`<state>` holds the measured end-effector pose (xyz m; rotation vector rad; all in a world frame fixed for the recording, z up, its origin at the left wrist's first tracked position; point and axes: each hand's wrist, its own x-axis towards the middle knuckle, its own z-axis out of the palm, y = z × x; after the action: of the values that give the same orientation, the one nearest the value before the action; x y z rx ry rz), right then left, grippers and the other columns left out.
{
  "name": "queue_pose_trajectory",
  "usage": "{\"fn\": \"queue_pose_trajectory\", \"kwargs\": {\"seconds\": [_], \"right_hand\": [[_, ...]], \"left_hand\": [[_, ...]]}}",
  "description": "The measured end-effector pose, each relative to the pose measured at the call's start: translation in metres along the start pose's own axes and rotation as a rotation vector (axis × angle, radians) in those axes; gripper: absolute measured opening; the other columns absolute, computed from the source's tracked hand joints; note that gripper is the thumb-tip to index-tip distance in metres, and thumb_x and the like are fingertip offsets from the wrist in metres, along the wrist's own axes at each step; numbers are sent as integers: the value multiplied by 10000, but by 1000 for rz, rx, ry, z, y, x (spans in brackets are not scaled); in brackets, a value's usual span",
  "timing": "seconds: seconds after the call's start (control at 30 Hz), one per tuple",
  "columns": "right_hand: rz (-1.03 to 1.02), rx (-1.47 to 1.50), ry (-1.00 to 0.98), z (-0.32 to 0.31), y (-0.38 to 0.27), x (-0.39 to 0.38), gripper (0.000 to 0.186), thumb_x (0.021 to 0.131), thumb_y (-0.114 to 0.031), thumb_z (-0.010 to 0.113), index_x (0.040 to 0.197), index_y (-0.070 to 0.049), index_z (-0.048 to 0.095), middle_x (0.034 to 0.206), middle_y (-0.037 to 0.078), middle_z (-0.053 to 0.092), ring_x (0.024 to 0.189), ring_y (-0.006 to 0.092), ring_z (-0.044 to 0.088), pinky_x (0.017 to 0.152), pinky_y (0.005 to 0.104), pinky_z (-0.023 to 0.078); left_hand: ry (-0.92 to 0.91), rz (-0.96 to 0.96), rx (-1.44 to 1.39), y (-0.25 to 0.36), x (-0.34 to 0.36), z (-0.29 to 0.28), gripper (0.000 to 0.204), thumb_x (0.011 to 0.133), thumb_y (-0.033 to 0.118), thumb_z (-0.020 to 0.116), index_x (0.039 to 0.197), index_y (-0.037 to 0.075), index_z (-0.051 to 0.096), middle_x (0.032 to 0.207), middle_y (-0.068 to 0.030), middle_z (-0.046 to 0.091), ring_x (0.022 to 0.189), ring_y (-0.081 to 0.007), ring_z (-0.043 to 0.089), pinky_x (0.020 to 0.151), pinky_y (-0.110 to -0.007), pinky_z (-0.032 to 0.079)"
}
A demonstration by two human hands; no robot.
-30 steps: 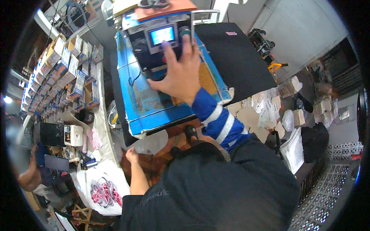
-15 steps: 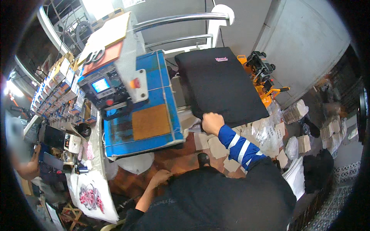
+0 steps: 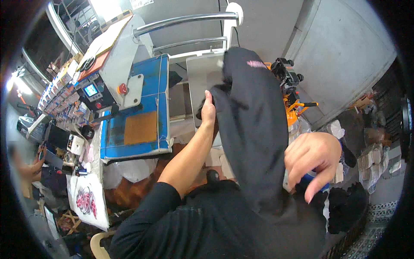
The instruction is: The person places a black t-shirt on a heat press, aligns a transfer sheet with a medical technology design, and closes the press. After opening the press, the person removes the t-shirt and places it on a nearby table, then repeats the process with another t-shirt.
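A black garment [image 3: 258, 125] with a small pink print stretches from the far side of a grey platen [image 3: 202, 75] toward my body, bunched into folds. My left hand [image 3: 208, 110] grips its left edge, thumb up in front and fingers behind the cloth. Raised near the camera, my right hand [image 3: 314, 159] has its fingers curled at the right edge of the fabric, thumb hanging apart. Where the near end of the garment meets my black clothing, the border is hard to make out.
Left of the platen stands a heat press with a blue bed [image 3: 114, 144], brown pad [image 3: 141, 127] and red button [image 3: 122, 89]. An orange machine [image 3: 293, 108] is at the right. A printed white cloth [image 3: 88, 200] lies at lower left, with another person [image 3: 28, 168] beyond.
The garment lay flat over the platen; now it is lifted and gathered, baring the platen's left part. My left hand has risen to its edge, and my right has moved right and nearer.
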<state>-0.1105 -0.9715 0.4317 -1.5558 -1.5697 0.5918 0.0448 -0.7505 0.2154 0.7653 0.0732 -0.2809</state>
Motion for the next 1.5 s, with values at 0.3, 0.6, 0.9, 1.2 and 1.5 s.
{"fn": "queue_pose_trajectory", "kwargs": {"seconds": [0.3,0.6,0.9,1.2,1.5], "right_hand": [[430,21,425,138,137,29,472,921,-302,653,1244,40,617,1162,170,666,1047,251,643,933,405,518],[239,323,-271,239,88,89,316,936,-262,747,1060,12,649,846,73,672,802,143,591,731,336,507],[478,495,429,188,58,-35,228,895,-115,750,1085,7,716,969,9,715,911,102,596,837,306,501],[1097,-368,1054,196,170,-95,220,894,-177,713,965,31,706,852,152,729,775,242,699,736,352,536],[1240,-300,1036,144,270,-84,478,836,-217,756,1240,4,630,1004,269,720,985,419,706,869,463,549]], "left_hand": [[-1202,388,1446,34,-270,-33,480,750,43,696,1229,67,706,1440,-154,574,1464,-402,388,1236,-613,209],[-381,75,1202,-49,-361,-148,486,719,-12,735,1199,63,710,1461,-160,570,1439,-384,433,1183,-481,336],[186,337,1379,-63,-407,-169,160,850,-25,698,1004,-24,659,919,-85,690,896,-175,665,833,-323,522],[174,305,749,-36,-291,-93,247,1003,181,587,930,-46,654,831,-32,651,781,-116,574,775,-280,489],[267,211,1800,-120,-101,-6,387,878,174,746,1227,42,642,1184,-176,686,1092,-380,668,907,-442,541]]}}
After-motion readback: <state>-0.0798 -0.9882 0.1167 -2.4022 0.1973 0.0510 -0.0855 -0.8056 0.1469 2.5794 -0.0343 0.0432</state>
